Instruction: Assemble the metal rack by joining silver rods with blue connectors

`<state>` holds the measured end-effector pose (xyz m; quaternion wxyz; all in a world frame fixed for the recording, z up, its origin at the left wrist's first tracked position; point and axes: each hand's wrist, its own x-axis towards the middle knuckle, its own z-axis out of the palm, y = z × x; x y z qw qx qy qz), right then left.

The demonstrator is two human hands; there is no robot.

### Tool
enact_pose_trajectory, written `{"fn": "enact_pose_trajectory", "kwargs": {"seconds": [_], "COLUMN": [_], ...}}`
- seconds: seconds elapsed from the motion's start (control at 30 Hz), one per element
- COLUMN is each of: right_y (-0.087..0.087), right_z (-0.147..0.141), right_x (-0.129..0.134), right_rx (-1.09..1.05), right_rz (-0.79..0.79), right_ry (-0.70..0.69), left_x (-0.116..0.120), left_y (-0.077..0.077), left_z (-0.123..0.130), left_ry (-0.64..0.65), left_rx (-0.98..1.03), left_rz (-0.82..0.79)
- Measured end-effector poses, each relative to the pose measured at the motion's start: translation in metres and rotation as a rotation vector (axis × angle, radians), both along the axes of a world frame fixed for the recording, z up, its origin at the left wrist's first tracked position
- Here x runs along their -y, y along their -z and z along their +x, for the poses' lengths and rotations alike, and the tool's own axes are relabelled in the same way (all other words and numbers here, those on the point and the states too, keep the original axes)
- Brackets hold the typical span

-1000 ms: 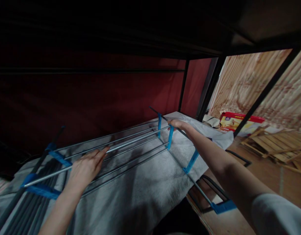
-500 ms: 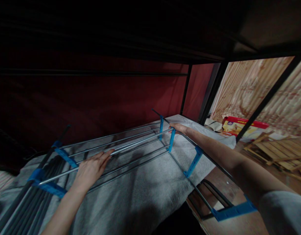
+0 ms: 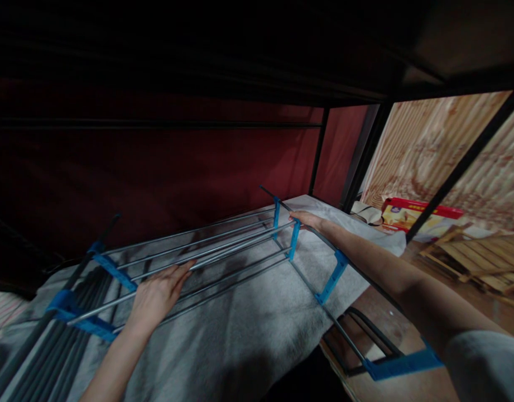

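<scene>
A partly built rack of grey metal tubes and blue plastic brackets lies on a grey blanket (image 3: 240, 335). My left hand (image 3: 160, 290) is closed over a metal tube (image 3: 100, 305), whose near end sits loose beside the left blue bracket (image 3: 78, 318). At the far right, my right hand (image 3: 306, 219) grips the rack by a blue bracket (image 3: 294, 240), where the tube's other end meets it; its fingertips are partly hidden. Several tubes (image 3: 223, 236) span between the two sides. Another blue bracket (image 3: 332, 276) sits nearer me on the right side.
Several loose dark tubes (image 3: 59, 352) lie at the left. A black metal frame (image 3: 319, 151) surrounds the blanket, with a dark red panel (image 3: 198, 173) behind. To the right are a red and yellow box (image 3: 419, 212) and a folded wooden slatted piece (image 3: 483, 259).
My left hand has shifted very slightly right along with the tube. My right hand keeps its place at the bracket, and the view has tilted a little.
</scene>
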<state>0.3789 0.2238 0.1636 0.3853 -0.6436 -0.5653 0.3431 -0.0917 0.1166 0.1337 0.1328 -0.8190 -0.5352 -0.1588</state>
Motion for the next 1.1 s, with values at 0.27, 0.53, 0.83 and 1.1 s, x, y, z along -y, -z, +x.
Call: {"fn": "enact_pose_trajectory", "kwargs": {"seconds": [0.27, 0.53, 0.83, 1.1], "right_y": [0.0, -0.003, 0.0, 0.002], "right_z": [0.003, 0.004, 0.002, 0.003], "right_x": [-0.007, -0.002, -0.008, -0.013], "right_rx": [-0.17, -0.187, -0.178, -0.155], "right_rz": [-0.168, -0.188, -0.198, -0.205], "right_ry": [-0.017, -0.031, -0.004, 0.01], "left_x": [0.0, -0.003, -0.004, -0.003], "left_y": [0.003, 0.007, 0.008, 0.006], "left_z": [-0.001, -0.001, -0.003, -0.004], "left_ry": [0.009, -0.016, 0.001, -0.004], "left_rx": [0.017, 0.043, 0.027, 0.011], "left_rz": [-0.024, -0.046, -0.067, -0.051]}}
